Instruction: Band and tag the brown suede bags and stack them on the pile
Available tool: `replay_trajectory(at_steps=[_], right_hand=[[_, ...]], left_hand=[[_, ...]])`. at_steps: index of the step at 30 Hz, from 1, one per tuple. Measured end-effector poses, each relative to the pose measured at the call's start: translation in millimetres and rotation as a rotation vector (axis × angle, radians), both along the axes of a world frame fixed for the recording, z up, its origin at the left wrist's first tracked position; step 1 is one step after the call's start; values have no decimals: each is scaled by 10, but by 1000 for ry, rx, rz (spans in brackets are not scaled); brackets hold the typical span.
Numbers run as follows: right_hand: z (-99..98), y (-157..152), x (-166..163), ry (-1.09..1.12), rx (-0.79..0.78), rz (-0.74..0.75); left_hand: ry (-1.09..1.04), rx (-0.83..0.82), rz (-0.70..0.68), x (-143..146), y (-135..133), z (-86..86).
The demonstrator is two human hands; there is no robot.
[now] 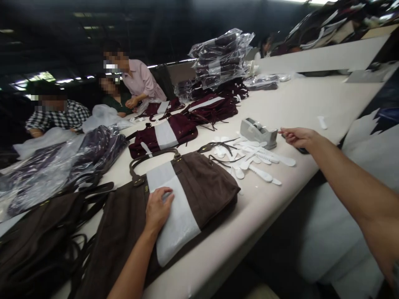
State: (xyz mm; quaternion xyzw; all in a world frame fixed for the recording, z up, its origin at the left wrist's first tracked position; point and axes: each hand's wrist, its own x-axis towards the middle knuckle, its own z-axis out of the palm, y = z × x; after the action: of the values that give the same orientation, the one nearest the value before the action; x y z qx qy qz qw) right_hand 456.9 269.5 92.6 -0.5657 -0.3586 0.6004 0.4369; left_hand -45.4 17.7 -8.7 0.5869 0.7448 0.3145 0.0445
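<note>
The left hand lies flat, palm down and fingers spread, on the white band wrapped round a brown bag at the near edge of the table; it presses on the bag and grasps nothing. The right hand reaches out with the arm nearly straight toward the grey tape dispenser, which sits farther along the same edge, thumb and forefinger pinched close together just beside it. Whether a bit of tape sits between those fingertips I cannot tell. Between bag and dispenser lies a scatter of white tags, some touching the bag's loose straps. Several risks show. The bag hangs close to the table's near edge, so if the flat hand lifts or shifts, the bag could slide off; the band looks loose and could wrinkle or creep under the palm. The long reach could brush the tags and push some over the edge. Maroon bags lie mid-table, wrapped stacks toward the far end, and more brown bags at the near left corner. Three people work at the far left side, their hands well apart from these.
</note>
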Motion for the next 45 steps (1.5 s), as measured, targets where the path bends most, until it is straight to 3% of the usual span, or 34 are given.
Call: replay_trajectory(at_steps=[4,7,15,23,30,34,36,38,40,41,44,45], right_hand=[[125,46,-46,19,44,-25],[115,76,-25,14,56,-34],[-166,-19,130,-27,53,-37],[-392,-22,120,-149,147,-100],[-396,-173,-92,-515,234,-272],[-299,-260,-155,-970,229,-372],[-232,-330,-323,-1009,313,-368],[-126,-521,-669,-755,466,-306],[3,-826,-1190,-386,570,-93],[64,-993,-1499,-280,549,94],[153,-1409,-2490,-143,397,502],[139,-1503,-2804,-113,342,572]], left_hand=[[-11,-3,-8,-122,41,-79],[-34,-7,-5,-183,101,-120],[-50,-22,15,-128,66,-42],[-59,-27,13,-123,64,-46],[-98,62,-20,-40,20,-23],[-105,85,-18,74,-35,6],[-102,82,10,86,-25,-10],[-108,86,28,86,-13,-30],[-120,92,32,85,-11,-41],[-129,94,30,84,-13,-44],[-161,91,13,64,-23,-40],[-173,90,5,53,-27,-38]])
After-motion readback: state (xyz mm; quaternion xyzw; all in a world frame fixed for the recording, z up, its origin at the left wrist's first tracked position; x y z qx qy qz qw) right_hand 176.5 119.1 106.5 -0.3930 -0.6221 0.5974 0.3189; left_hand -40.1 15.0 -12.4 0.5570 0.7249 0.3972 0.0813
